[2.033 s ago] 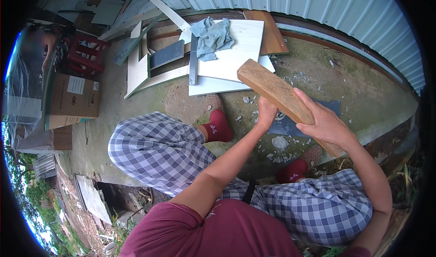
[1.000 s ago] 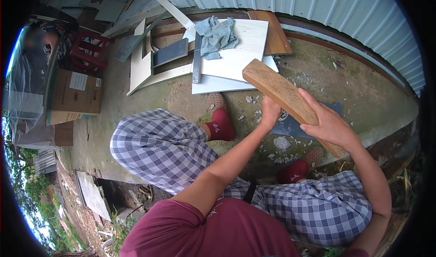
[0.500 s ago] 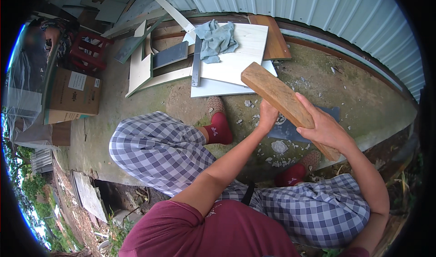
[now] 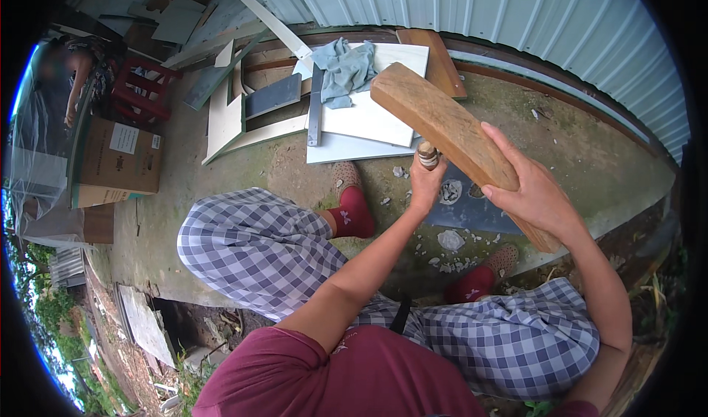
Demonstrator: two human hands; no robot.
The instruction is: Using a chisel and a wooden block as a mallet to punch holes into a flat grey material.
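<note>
My right hand (image 4: pixel 537 196) grips a thick wooden block (image 4: pixel 453 129), thumb on one face and fingers round the far edge. Its free end tilts up toward the upper left. Under it, my left hand (image 4: pixel 425 186) is closed round an upright wooden-handled tool (image 4: pixel 426 153), whose top is bound with a pale band. The tool's lower end is hidden by the hand, so its kind does not show. Below lies a dark grey sheet (image 4: pixel 472 214) on the ground, with a rough round cut-out and pale broken bits on it. Block and handle top look apart.
Rubble chips (image 4: pixel 451 240) lie round my feet. Ahead are white boards (image 4: pixel 398 78) with a blue-grey cloth (image 4: pixel 344 70), and wooden frames (image 4: pixel 225 133). A corrugated metal wall (image 4: pixel 501 19) stands beyond. At left are a cardboard box (image 4: pixel 122 155), red stool (image 4: pixel 140 89) and another person (image 4: pixel 77 85).
The wooden block has risen and shifted up and left with my right hand. The handle's top in my left hand now shows, and more of the grey sheet is uncovered.
</note>
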